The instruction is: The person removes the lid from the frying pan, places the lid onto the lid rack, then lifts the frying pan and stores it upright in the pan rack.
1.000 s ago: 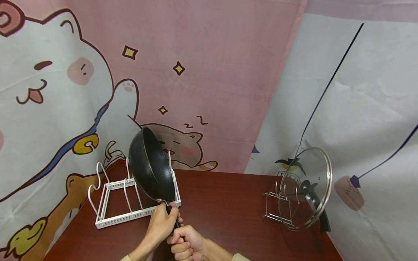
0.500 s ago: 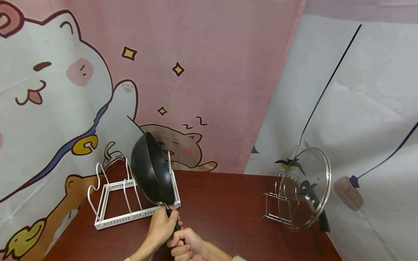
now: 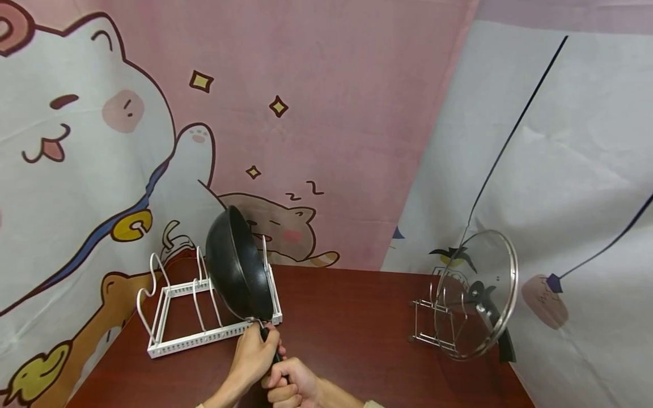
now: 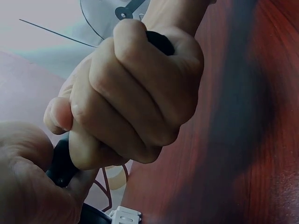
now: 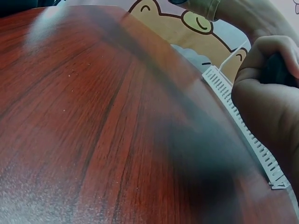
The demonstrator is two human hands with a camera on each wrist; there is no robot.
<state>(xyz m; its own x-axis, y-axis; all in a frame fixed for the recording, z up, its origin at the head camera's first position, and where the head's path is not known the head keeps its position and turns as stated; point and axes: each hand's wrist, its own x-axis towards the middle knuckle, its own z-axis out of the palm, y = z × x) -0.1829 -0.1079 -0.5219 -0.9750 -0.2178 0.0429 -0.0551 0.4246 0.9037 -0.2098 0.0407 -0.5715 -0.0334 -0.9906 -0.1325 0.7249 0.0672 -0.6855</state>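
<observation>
A black wok-shaped frying pan [image 3: 223, 266] stands on its edge, tilted, between the right-hand bars of a white dish rack [image 3: 199, 341]. Its black handle [image 3: 264, 333] points down toward the person. The left hand [image 3: 255, 354] grips the handle close to the pan, thumb along the top. Just below it, the right hand [image 3: 293, 382] has its fingers wrapped round the handle's end; in the left wrist view this fist [image 4: 131, 93] fills the middle. The lower edge of the pan sits within the rack's frame, partly hidden by the front rail.
At the right of the brown table [image 3: 347, 328], a small metal wire rack [image 3: 433, 340] holds a glass lid [image 3: 510, 306] on edge, and a dark handle [image 3: 505, 343] shows behind it. A cartoon-printed curtain [image 3: 347, 130] hangs close behind the table.
The pan has come down slightly and shifted a little to the right within the rack, then stayed almost still. Both hands keep their hold on the handle.
</observation>
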